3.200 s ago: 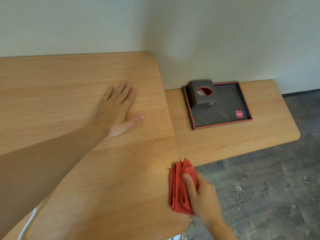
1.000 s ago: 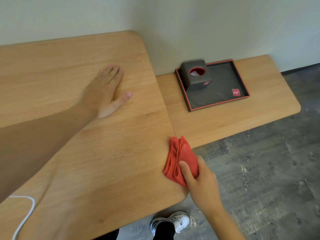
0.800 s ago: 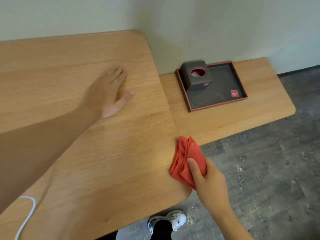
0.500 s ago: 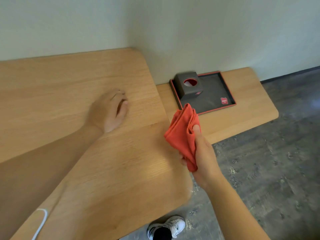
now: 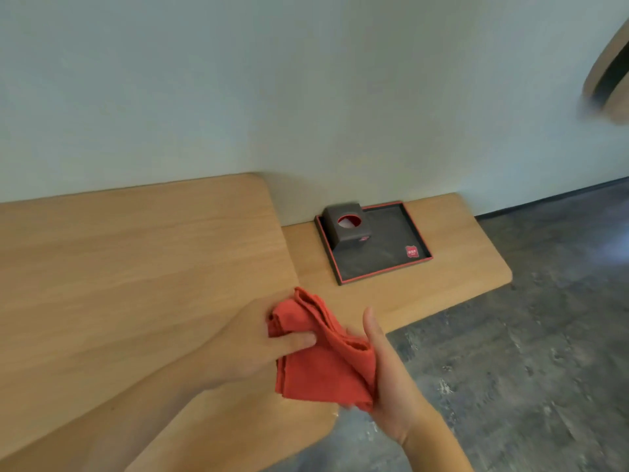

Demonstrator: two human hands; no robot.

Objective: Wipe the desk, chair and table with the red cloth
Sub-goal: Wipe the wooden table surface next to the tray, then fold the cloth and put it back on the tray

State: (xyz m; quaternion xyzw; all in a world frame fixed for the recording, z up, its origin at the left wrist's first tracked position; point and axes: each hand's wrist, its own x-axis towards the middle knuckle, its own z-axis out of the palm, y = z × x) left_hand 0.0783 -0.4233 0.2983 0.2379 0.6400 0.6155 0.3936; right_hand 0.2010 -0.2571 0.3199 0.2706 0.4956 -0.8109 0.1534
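The folded red cloth [image 5: 323, 356] is held up in the air above the right front corner of the wooden desk [image 5: 136, 267]. My left hand [image 5: 252, 349] grips its upper left part, thumb pressed on top. My right hand [image 5: 391, 379] holds its right edge from below and behind, thumb pointing up. A lower wooden table [image 5: 456, 253] adjoins the desk on the right, against the wall. No chair is in view.
A dark tray with a red rim [image 5: 384, 264] lies on the lower table, with a dark tissue box [image 5: 347, 226] in its back left corner. Grey floor [image 5: 527, 352] spreads to the right. A blurred wooden object [image 5: 609, 73] shows at the upper right edge.
My right hand lifted the cloth off the desk's edge. My left hand left the desk top and came over to grip the cloth too. The view tilted upward.
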